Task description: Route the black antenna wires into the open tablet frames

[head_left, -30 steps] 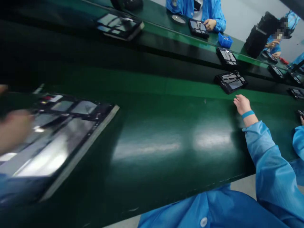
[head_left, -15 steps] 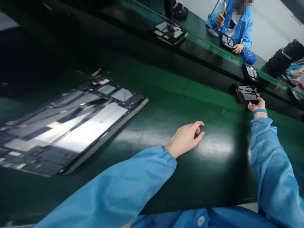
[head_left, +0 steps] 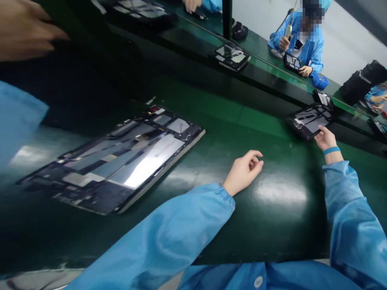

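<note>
My right hand (head_left: 325,139), with a blue wristband, reaches far out and grips the near edge of a small opened tablet (head_left: 308,121) lying askew on the green belt (head_left: 272,225). My left hand (head_left: 243,172) rests on the belt in the middle, fingers loosely curled and apart, holding nothing. A large opened tablet (head_left: 121,161), its inner boards and shiny plates showing, lies flat on the belt to the left of my left hand, apart from it.
Another person's blurred hand (head_left: 27,28) and blue sleeve (head_left: 16,117) fill the upper left. Across a second belt, a person in a blue coat (head_left: 304,44) holds a screwdriver over a device. More opened tablets (head_left: 231,55) lie along that belt. A blue bin (head_left: 320,81) stands there.
My left hand left the large tablet and came to rest mid-belt. My right hand reached the small tablet, took hold of its edge and turned it askew. A neighbour's hand appeared upper left.
</note>
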Demonstrator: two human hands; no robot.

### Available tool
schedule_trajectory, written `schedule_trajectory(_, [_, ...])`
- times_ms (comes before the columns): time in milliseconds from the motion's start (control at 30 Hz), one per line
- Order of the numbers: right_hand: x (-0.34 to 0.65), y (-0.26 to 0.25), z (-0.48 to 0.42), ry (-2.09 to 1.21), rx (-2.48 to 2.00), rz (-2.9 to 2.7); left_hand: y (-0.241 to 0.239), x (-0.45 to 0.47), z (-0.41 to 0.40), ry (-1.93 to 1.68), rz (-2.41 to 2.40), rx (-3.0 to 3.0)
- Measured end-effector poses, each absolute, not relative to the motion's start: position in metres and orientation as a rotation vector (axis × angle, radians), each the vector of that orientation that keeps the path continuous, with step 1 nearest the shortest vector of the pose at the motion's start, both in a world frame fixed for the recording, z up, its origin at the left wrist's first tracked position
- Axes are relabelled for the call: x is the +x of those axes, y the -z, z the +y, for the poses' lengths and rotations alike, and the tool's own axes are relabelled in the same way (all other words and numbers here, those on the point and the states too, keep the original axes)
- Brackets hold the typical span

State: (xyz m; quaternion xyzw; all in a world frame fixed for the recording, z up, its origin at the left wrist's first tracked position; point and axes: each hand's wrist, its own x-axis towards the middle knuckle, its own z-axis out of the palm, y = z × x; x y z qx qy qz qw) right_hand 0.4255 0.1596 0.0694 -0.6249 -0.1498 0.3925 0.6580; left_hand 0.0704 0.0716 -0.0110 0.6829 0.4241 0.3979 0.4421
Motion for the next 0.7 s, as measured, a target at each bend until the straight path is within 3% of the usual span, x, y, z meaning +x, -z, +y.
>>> schedule_trajectory(167, [0.39, -0.056, 0.037, -1.292, -1.473, -0.62, 0.007, 0.065, 0.075, -1.248, 1.244, 1.418])
schedule_trajectory(300, [0.361, -0.046, -0.043, -1.657, -1.532, -0.834, 0.006, 0.068, 0.075, -1.186, 1.205, 1.499])
schedule_trajectory(433, [0.353, -0.048, -0.07, -1.718, -1.669, -1.007, 0.004, 0.068, 0.07, -1.051, 1.162, 1.657])
schedule_trajectory(500, [0.358, -0.055, -0.07, -1.525, -1.839, -1.268, -0.003, 0.064, 0.064, -0.994, 1.18, 1.722])
schedule_trajectory(700, [0.346, -0.059, -0.029, -0.278, -1.914, -1.817, -0.029, 0.06, 0.053, -0.704, 1.397, 1.89])
